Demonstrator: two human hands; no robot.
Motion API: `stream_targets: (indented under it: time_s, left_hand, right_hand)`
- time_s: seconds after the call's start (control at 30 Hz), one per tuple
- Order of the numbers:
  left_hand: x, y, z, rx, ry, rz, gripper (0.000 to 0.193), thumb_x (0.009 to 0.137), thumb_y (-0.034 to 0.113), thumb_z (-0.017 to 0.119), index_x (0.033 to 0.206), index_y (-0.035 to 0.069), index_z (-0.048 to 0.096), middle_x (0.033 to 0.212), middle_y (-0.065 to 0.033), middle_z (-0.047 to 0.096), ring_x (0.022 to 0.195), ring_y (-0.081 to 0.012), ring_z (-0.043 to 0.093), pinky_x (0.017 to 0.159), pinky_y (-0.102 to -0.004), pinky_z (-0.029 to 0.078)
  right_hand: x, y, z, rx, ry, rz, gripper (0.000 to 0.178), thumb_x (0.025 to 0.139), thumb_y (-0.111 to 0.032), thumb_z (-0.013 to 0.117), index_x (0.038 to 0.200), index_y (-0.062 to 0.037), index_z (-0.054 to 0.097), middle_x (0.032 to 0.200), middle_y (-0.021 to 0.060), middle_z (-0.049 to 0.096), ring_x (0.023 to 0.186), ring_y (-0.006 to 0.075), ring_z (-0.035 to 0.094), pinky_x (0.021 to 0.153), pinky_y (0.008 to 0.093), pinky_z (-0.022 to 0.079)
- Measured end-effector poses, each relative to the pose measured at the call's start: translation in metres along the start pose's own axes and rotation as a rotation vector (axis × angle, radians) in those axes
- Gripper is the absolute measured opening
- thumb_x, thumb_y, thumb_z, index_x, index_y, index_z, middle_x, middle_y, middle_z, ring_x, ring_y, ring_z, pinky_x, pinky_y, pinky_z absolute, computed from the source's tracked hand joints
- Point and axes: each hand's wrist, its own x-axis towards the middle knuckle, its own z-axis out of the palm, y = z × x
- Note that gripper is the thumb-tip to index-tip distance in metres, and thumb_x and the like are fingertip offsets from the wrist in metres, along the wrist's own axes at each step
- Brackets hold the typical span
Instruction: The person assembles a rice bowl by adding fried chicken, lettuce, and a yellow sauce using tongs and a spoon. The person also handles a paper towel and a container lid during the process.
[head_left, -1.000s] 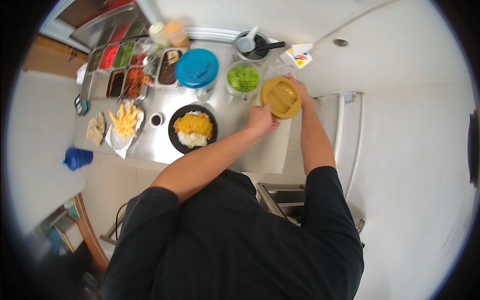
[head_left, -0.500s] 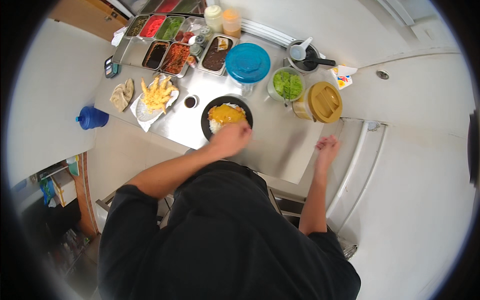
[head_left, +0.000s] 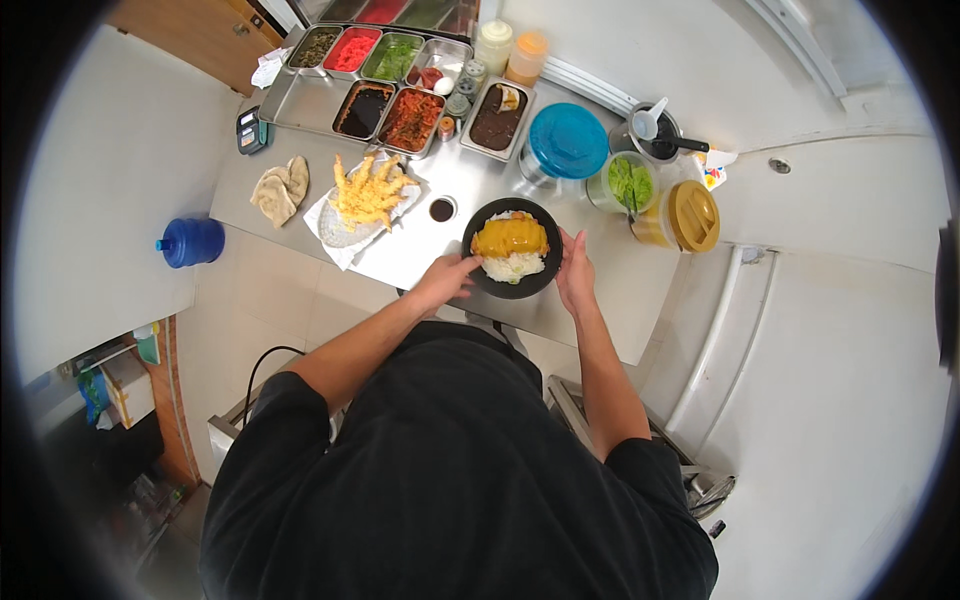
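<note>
A black round bowl (head_left: 512, 291) sits near the front edge of the steel counter, between my two hands. In it are white rice (head_left: 514, 267) and a piece of food under a glossy yellow topping (head_left: 510, 238). My left hand (head_left: 443, 284) grips the bowl's lower left rim, its fingertips against the side. On the right side of the bowl, my right hand (head_left: 576, 274) is curved along the wall, with some fingers hidden behind it. Left of the bowl stands a small cup of dark sauce (head_left: 442, 209). Battered fried shrimp (head_left: 369, 193) lie on a paper-lined plate (head_left: 345, 236) farther left.
Steel pans of toppings (head_left: 409, 120) line the back left. A blue-lidded tub (head_left: 568, 140), a container of lettuce (head_left: 630, 182) and a yellow-lidded jug (head_left: 692, 216) stand at the right. A folded cloth (head_left: 280, 191) lies at the left edge.
My left hand has moved from over the food to the bowl's left rim. My right hand has come in from the right to the bowl's side. The view has shifted.
</note>
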Motion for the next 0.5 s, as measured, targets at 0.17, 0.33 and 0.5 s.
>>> stream_targets:
  time_s: [0.17, 0.33, 0.5]
  left_hand:
    - [-0.011, -0.015, -0.051, 0.102, -0.208, -0.018, 0.054, 0.099, 0.039, 0.057, 0.135, -0.001, 0.054, 0.121, -0.0115, 0.063, 0.105, -0.0235, 0.064, 0.084, -0.0367, 0.055]
    - [-0.040, -0.038, -0.116, 0.239, -0.197, 0.019, 0.045, 0.098, 0.030, 0.058, 0.134, 0.002, 0.055, 0.116, -0.0078, 0.065, 0.097, -0.0176, 0.064, 0.078, -0.0322, 0.053]
    - [-0.060, -0.062, -0.166, 0.416, -0.185, 0.149, 0.042, 0.097, 0.028, 0.062, 0.130, 0.002, 0.059, 0.108, -0.0072, 0.066, 0.089, -0.0150, 0.064, 0.074, -0.0278, 0.052]
  right_hand:
    - [-0.001, -0.026, 0.047, -0.781, 0.481, -0.313, 0.041, 0.105, -0.033, 0.046, 0.125, 0.0001, 0.059, 0.118, 0.0158, 0.066, 0.105, 0.0234, 0.064, 0.092, 0.0359, 0.049]
    - [0.063, -0.037, 0.166, -0.869, 0.345, -0.737, 0.022, 0.095, -0.015, 0.059, 0.111, -0.0012, 0.062, 0.103, 0.0162, 0.066, 0.094, 0.0305, 0.065, 0.085, 0.0369, 0.051]
    - [0.165, -0.059, 0.244, -1.135, 0.568, -0.572, 0.044, 0.085, -0.031, 0.073, 0.115, -0.0019, 0.059, 0.108, 0.0174, 0.064, 0.104, 0.0345, 0.063, 0.088, 0.0454, 0.052]
